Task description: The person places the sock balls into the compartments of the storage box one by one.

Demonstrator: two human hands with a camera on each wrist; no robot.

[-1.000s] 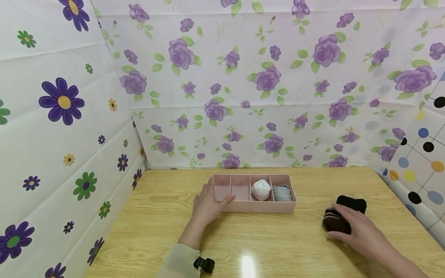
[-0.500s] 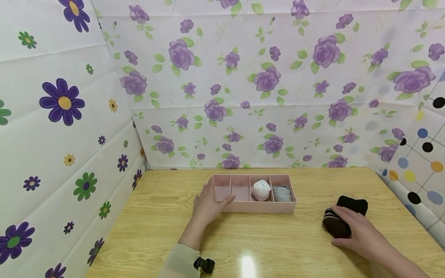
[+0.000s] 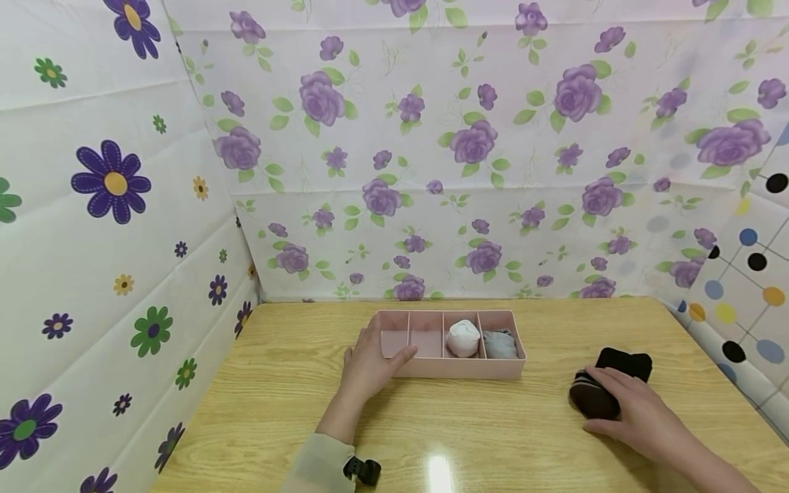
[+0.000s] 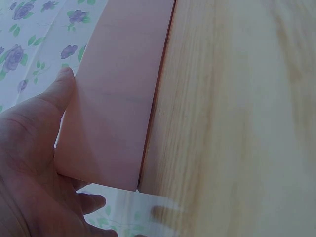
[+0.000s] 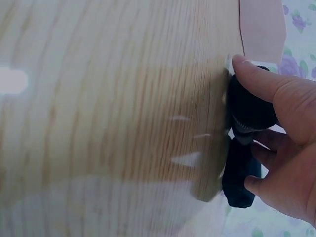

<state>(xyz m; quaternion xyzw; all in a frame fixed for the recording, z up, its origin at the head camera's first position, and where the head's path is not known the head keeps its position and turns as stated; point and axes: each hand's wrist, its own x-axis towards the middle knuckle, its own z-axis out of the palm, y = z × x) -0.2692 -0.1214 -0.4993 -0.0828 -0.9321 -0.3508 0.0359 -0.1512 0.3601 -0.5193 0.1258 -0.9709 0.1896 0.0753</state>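
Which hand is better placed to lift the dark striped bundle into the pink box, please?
Probably the right hand: it holds the dark striped bundle, beside the black bundle. The left hand holds the left end of the pink box, away from both bundles.

No readable text, labels, brands, numbers or signs in any view.

Head view: above and behind left fingers and right fingers, facing forward and down; farthest off; takes in all. Left wrist view: close behind left fingers, facing box. Right wrist view: close behind right fingers, facing striped bundle, black bundle. Common to all: box, bench, cloth.
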